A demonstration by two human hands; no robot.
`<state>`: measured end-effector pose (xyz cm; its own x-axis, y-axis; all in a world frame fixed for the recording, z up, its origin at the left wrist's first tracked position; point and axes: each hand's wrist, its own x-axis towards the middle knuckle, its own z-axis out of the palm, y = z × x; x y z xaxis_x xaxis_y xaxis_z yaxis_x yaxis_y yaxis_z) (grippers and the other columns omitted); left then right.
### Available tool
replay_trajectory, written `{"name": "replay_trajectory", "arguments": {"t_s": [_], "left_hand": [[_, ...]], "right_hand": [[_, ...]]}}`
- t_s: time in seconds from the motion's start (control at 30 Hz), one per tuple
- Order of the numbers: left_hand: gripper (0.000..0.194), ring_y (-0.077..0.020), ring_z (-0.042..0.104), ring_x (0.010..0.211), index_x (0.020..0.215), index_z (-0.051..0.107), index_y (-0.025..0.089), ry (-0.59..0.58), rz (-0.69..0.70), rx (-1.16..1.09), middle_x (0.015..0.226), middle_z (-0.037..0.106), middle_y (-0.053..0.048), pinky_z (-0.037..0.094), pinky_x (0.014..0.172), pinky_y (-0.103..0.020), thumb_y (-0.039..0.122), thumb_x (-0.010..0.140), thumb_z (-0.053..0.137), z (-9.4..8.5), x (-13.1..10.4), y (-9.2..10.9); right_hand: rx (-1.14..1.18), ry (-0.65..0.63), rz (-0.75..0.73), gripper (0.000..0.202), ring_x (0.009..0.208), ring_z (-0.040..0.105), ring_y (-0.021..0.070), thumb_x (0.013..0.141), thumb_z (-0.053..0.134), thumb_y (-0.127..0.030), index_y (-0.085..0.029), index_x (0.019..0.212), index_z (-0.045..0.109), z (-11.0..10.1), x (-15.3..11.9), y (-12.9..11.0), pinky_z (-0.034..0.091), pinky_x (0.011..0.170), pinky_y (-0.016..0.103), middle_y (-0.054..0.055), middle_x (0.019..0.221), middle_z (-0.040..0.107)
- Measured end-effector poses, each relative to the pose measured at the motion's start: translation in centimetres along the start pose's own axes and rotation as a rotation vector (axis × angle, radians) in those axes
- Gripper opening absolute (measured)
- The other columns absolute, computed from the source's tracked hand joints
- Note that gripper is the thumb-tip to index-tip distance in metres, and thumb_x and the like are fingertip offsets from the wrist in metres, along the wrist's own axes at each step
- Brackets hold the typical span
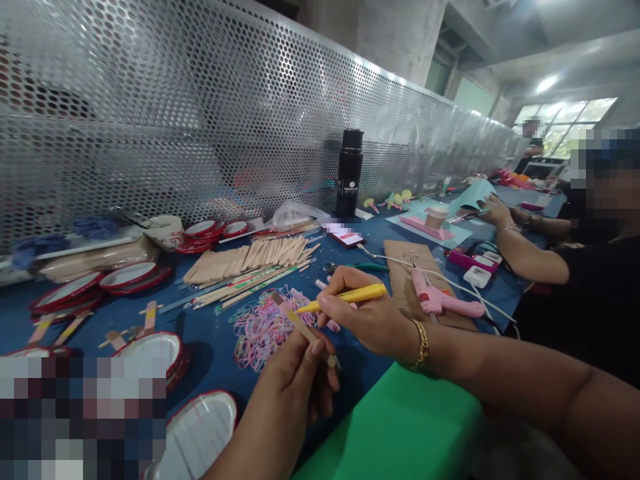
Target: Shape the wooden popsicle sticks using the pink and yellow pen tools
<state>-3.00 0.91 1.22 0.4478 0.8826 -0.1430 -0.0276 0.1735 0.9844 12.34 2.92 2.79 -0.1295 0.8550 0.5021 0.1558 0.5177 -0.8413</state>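
Note:
Between its fingers my left hand point(300, 373) holds a wooden stick point(300, 323), tilted, with brown, pink and yellow bands near its upper end. My right hand point(365, 317) grips a yellow marker point(355, 295), its tip at the coloured part of the stick. Just behind my left hand lies a pile of coloured rubber bands point(260, 330). Plain wooden sticks point(250, 260) are spread out farther back. Red-rimmed round pieces point(150, 353) sit to the left, some with coloured sticks beside them.
A black bottle point(350, 173) stands near the perforated metal screen point(280, 87). A phone point(345, 235), brown cardboard point(400, 267) and a pink glue gun point(440, 297) with its cord lie beyond my right hand. Green material point(405, 427) is in front. Another person's hands point(497, 213) hold light-blue sheet at right.

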Motion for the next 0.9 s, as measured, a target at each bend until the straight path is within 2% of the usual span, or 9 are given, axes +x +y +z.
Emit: {"name": "replay_trajectory", "arguments": {"t_s": [0.1, 0.3, 0.43, 0.6, 0.77, 0.9], "left_hand": [[0.047, -0.0057, 0.045, 0.036, 0.071, 0.052, 0.019, 0.004, -0.006, 0.016, 0.053, 0.056, 0.004, 0.031, 0.036, -0.017, 0.065, 0.074, 0.063, 0.2, -0.2, 0.4], [0.048, -0.0063, 0.045, 0.036, 0.074, 0.053, 0.02, 0.008, -0.012, 0.01, 0.054, 0.058, 0.004, 0.028, 0.035, -0.017, 0.067, 0.073, 0.062, 0.3, -0.1, 0.0], [0.051, -0.0056, 0.044, 0.036, 0.069, 0.052, 0.019, 0.01, -0.016, 0.02, 0.052, 0.056, 0.004, 0.03, 0.036, -0.017, 0.069, 0.07, 0.063, 0.3, 0.0, 0.1], [0.05, -0.0067, 0.045, 0.035, 0.075, 0.053, 0.02, 0.018, -0.016, -0.001, 0.054, 0.058, 0.004, 0.029, 0.034, -0.018, 0.068, 0.072, 0.063, 0.2, 0.1, 0.0], [0.049, -0.0065, 0.045, 0.036, 0.072, 0.052, 0.019, 0.01, -0.01, 0.014, 0.054, 0.058, 0.004, 0.029, 0.034, -0.018, 0.068, 0.072, 0.063, 0.1, 0.0, -0.3], [0.045, -0.0067, 0.046, 0.036, 0.076, 0.054, 0.02, 0.024, 0.017, -0.002, 0.056, 0.06, 0.003, 0.027, 0.034, -0.018, 0.064, 0.077, 0.061, 0.1, -0.1, -0.7]], "right_hand": [[0.033, -0.048, 0.019, 0.016, 0.055, 0.055, 0.0092, 0.088, 0.061, -0.029, -0.02, 0.077, 0.055, 0.1, 0.0, -0.1, 0.046, 0.054, 0.023, -0.003, 0.066, 0.064], [-0.024, 0.029, -0.015, 0.018, 0.061, 0.055, 0.009, 0.089, 0.061, -0.027, -0.019, 0.073, 0.057, 0.0, 0.2, -0.2, 0.045, 0.058, 0.022, -0.002, 0.069, 0.064], [0.047, -0.045, 0.02, 0.016, 0.056, 0.055, 0.0085, 0.089, 0.062, -0.029, -0.019, 0.077, 0.056, 0.0, 0.1, -0.1, 0.046, 0.054, 0.021, -0.002, 0.068, 0.065], [0.012, 0.022, 0.019, 0.018, 0.056, 0.054, 0.0085, 0.089, 0.061, -0.031, -0.02, 0.077, 0.056, 0.0, 0.0, 0.1, 0.046, 0.055, 0.022, -0.002, 0.07, 0.065], [0.082, -0.049, 0.03, 0.017, 0.055, 0.056, 0.0089, 0.089, 0.062, -0.032, -0.02, 0.079, 0.055, 0.0, 0.1, 0.2, 0.046, 0.054, 0.022, -0.003, 0.068, 0.065], [0.02, 0.012, 0.005, 0.017, 0.06, 0.057, 0.0093, 0.089, 0.062, -0.031, -0.02, 0.079, 0.057, -0.1, 0.1, 0.3, 0.047, 0.058, 0.023, -0.001, 0.072, 0.066]]}}
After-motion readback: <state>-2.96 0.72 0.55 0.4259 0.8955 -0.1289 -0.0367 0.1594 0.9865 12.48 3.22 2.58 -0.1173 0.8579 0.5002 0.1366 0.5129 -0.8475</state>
